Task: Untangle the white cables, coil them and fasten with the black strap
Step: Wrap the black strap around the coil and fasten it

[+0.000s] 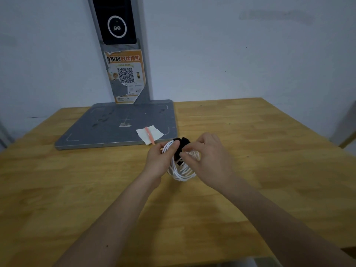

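While both hands, the left hand (160, 158) and right hand (207, 157), pinch the black fabric strap (180, 149) around the coiled white cables (183, 170), only fastening appears left.

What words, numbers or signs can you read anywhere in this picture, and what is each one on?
"身份码取件指引": headline on the torn orange poster stuck to the grey stand.
QR code on the same poster: a pattern, no readable words.
Small print on the poster's lower part: too small to read.
Small sticker on the grey base plate: too blurred to read.
Dark screen: a white ring symbol, no text.
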